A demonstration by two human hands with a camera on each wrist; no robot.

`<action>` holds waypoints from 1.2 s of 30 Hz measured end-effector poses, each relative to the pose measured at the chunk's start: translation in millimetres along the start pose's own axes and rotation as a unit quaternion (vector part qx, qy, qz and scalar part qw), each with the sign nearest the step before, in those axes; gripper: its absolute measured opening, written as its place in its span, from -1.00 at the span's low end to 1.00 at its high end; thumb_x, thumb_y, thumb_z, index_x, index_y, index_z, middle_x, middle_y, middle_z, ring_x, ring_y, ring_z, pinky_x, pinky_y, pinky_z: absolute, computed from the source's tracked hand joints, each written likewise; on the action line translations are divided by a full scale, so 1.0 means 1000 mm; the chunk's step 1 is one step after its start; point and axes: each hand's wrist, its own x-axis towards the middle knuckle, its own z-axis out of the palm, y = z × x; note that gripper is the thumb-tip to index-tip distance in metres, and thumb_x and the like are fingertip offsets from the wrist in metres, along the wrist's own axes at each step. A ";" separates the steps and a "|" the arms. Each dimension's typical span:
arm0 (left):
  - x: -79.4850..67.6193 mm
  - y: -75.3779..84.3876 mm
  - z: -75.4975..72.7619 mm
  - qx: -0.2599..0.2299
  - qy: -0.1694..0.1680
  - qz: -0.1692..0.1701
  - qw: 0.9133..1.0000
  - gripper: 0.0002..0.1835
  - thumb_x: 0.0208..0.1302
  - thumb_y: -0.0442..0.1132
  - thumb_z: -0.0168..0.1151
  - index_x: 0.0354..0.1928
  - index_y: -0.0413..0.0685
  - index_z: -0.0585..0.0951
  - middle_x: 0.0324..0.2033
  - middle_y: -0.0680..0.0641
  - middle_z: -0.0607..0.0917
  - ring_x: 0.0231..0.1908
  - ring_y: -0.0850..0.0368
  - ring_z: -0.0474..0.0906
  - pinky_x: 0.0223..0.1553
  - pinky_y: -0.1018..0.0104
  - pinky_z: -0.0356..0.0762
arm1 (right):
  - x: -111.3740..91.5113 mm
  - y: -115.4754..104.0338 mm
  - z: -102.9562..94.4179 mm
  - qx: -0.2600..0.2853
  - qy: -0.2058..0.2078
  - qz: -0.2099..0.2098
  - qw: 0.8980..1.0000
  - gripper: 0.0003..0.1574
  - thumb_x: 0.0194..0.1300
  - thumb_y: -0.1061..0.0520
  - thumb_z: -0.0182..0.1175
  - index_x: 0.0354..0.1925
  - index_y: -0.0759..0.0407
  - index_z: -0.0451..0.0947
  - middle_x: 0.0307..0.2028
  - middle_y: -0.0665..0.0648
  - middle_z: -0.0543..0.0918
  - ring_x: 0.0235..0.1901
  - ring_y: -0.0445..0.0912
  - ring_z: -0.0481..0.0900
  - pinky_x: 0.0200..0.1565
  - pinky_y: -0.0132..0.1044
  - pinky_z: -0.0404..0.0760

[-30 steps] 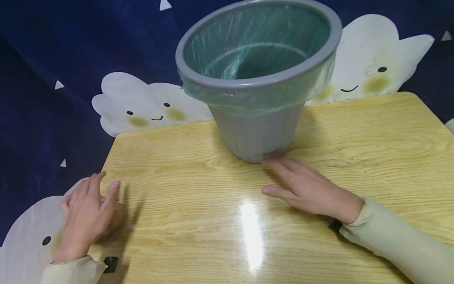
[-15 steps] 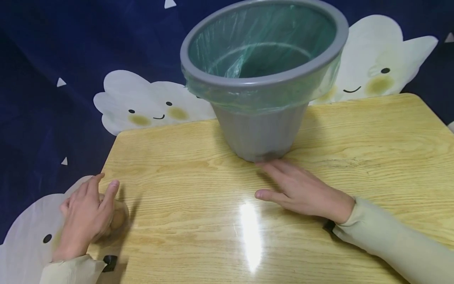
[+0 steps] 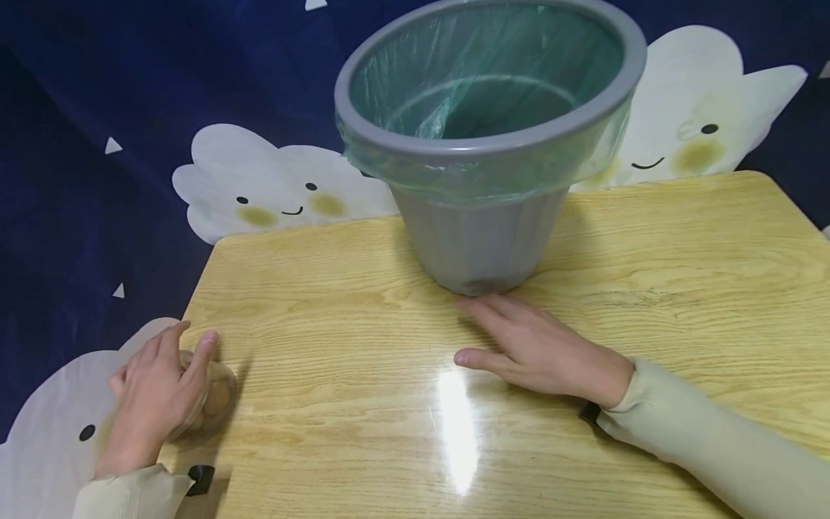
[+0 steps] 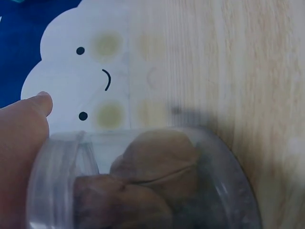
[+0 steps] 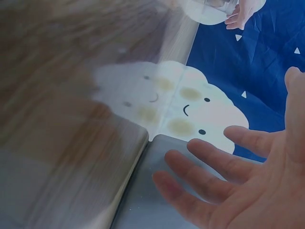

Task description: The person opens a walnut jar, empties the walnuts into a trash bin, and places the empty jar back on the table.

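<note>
My left hand point(image 3: 152, 396) grips the rim end of a clear plastic jar point(image 3: 214, 404) near the table's left edge. Several brown, rounded things point(image 4: 157, 162) show through its wall in the left wrist view; I cannot tell their exact kind. At the middle of the table is a grey trash bin point(image 3: 480, 241) lined with a thin green bag point(image 3: 480, 180), folded over its rim. Just in front of the bin's base, my right hand point(image 3: 545, 349) has its fingers spread and holds nothing. Whether the fingertips touch the bin is unclear.
The light wooden table point(image 3: 324, 346) has a bright glare patch near its front. Behind and left of it hangs a dark blue cloth point(image 3: 84, 216) with white clouds point(image 3: 279, 176). The bin stands close to the table's back edge.
My right hand has slid left along the front of the bin's base. The left hand stays nearly in place, and more of the jar shows beside it. The view has shifted slightly.
</note>
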 end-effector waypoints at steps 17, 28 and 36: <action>0.001 -0.011 0.002 -0.013 -0.030 -0.022 0.999 -0.18 0.61 0.30 -0.39 0.57 -0.20 0.19 0.44 -0.53 0.29 0.34 -0.63 0.20 0.12 -0.53 -0.05 | 0.007 -0.009 0.006 0.010 0.001 -0.005 1.000 -0.12 0.47 -0.44 0.07 0.52 -0.02 0.30 0.43 0.09 0.48 0.43 0.08 0.48 0.35 0.10 0.53; -0.005 -0.030 0.000 -0.015 -0.005 -0.013 1.000 -0.31 0.64 0.07 -0.50 0.47 -0.27 0.33 0.39 -0.51 0.39 0.35 -0.63 0.24 0.15 -0.53 0.09 | 0.018 -0.020 0.012 0.043 -0.017 -0.011 0.999 -0.12 0.50 -0.44 0.02 0.54 -0.03 0.26 0.46 0.04 0.44 0.48 0.03 0.41 0.43 0.05 0.47; -0.005 -0.038 0.000 -0.034 -0.005 -0.025 0.999 -0.34 0.62 -0.01 -0.45 0.46 -0.33 0.31 0.37 -0.55 0.37 0.35 -0.62 0.24 0.27 -0.49 0.19 | 0.024 -0.024 0.015 0.043 -0.021 -0.011 0.999 -0.13 0.50 -0.46 -0.01 0.53 -0.05 0.26 0.41 0.01 0.47 0.45 0.00 0.45 0.41 0.00 0.50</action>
